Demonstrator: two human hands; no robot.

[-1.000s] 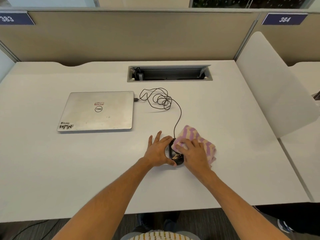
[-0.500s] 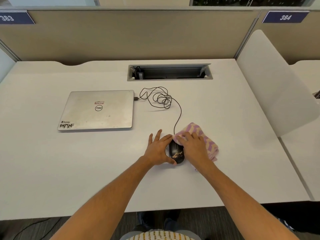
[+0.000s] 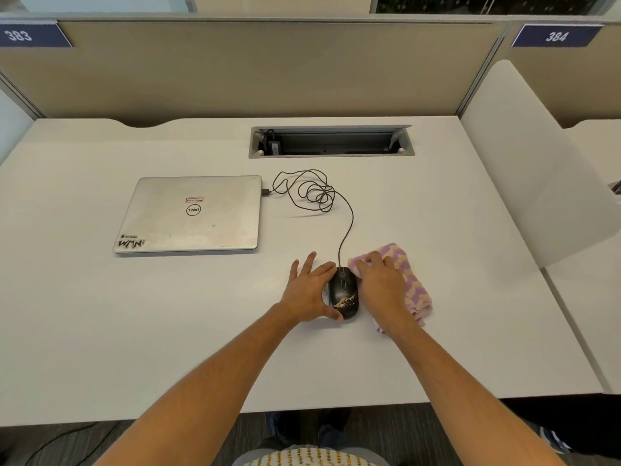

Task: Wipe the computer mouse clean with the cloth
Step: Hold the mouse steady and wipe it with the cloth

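Note:
A black wired computer mouse [image 3: 343, 292] lies on the white desk [image 3: 134, 314] near its front edge. My left hand [image 3: 311, 290] grips the mouse's left side, thumb at its rear and fingers spread forward. A pink and cream patterned cloth [image 3: 411, 284] lies against the mouse's right side. My right hand [image 3: 381, 287] presses down on the cloth and bunches it against the mouse's right flank. The mouse's top is uncovered.
The mouse cable [image 3: 316, 193] coils away to a closed silver laptop [image 3: 193, 215] at the left. A recessed cable tray [image 3: 331, 142] sits at the back. A white divider panel [image 3: 537, 163] stands at the right; beige partitions rise behind.
My right hand has slid the cloth off the mouse's top to its right side, uncovering the top. My left hand keeps its hold.

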